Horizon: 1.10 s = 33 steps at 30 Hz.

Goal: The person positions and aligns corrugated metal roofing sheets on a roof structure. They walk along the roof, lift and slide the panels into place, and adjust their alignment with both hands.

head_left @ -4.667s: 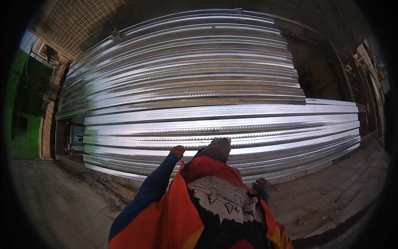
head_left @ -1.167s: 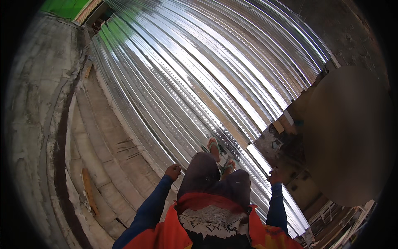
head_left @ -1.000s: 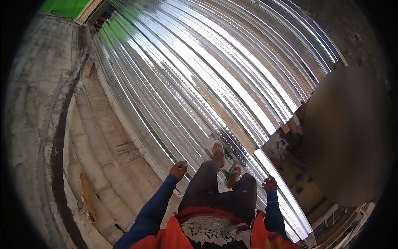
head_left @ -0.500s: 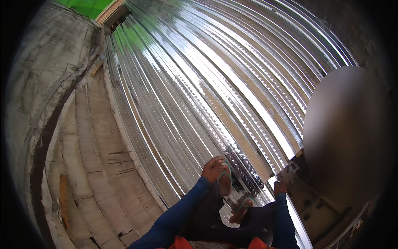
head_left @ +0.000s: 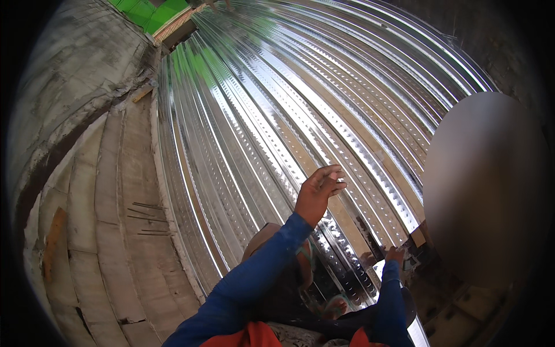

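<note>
My left hand (head_left: 317,195) is raised in front of me over the ribbed metal decking sheets (head_left: 277,124). Its fingers are bent and a little apart, and I see nothing between them. Lower and to the right, my right hand (head_left: 395,255) is at the near ends of the sheets, beside a small pale piece (head_left: 409,264). Its fingers are too small and unclear to show whether they grip anything. Both arms wear blue sleeves. Below the left hand, my feet in sandals (head_left: 337,303) rest on the metal, partly hidden by my arm and dark trousers.
Boarded concrete (head_left: 110,191) lies at the left, with thin rods (head_left: 151,218) sticking out and a wooden strip (head_left: 55,243) on it. A concrete wall (head_left: 75,75) rises beyond. Green sheeting (head_left: 153,14) shows at the far left. A blurred oval (head_left: 488,191) hides the right side.
My left hand has lifted away from my foot, up and to the right, over the sheets. The right hand stays near the sheet ends, slightly shifted. The whole view has turned a little.
</note>
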Available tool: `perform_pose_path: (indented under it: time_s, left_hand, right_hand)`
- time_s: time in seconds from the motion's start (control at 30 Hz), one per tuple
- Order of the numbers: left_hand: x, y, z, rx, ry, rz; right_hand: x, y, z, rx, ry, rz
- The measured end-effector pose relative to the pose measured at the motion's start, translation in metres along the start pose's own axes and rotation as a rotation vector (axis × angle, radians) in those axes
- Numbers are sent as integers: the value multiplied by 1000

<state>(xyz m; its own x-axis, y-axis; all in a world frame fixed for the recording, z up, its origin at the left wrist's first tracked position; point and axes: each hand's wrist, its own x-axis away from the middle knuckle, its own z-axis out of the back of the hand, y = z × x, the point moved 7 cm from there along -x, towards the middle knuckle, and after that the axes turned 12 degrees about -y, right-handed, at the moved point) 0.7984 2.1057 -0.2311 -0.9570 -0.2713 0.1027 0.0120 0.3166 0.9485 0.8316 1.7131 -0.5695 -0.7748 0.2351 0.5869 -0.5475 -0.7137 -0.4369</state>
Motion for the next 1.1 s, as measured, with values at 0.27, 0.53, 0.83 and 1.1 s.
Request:
perform_pose_path:
  time_s: [0.27, 0.53, 0.83, 1.1]
  left_hand:
    - [21, 11, -20, -39, -18, -51]
    - [24, 10, -35, -46, -64, -45]
    - [15, -15, -27, -115, -59, -55]
    - [93, -72, 41, -447, 208, 238]
  right_hand:
    - [-66, 43, -57, -580, -214, -60]
    - [-73, 61, -35, -243, -136, 34]
    - [-92, 76, -41, 530, -180, 191]
    - [9, 145, 19, 399, -192, 165]
